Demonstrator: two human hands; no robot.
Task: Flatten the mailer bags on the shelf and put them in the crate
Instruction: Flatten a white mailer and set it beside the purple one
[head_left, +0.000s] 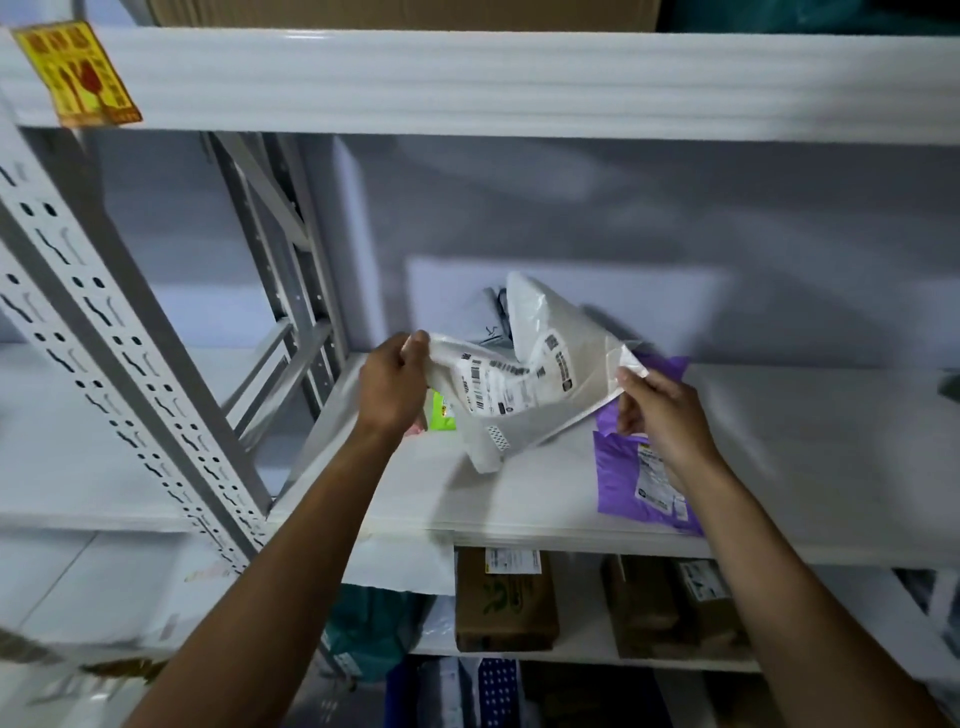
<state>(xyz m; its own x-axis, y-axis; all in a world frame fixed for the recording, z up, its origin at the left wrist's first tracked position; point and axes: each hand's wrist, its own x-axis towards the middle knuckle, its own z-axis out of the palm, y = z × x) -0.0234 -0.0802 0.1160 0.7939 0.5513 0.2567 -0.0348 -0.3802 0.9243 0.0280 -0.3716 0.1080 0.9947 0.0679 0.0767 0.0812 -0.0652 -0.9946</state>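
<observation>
A crumpled white mailer bag (524, 379) with printed shipping labels hangs above the white shelf (519, 499). My left hand (392, 382) pinches its left edge and my right hand (662, 415) pinches its right corner, stretching it between them. A purple mailer bag (623, 467) with a label lies flat on the shelf under my right hand. A small green packet (441, 413) shows behind my left hand. More bags lie behind the white one, mostly hidden. No crate is in view.
A perforated grey upright (104, 332) stands at the left. The upper shelf beam (467, 78) carries a yellow fragile sticker (78, 73). Brown cardboard boxes (506, 597) sit on the lower shelf, with teal and blue packages below.
</observation>
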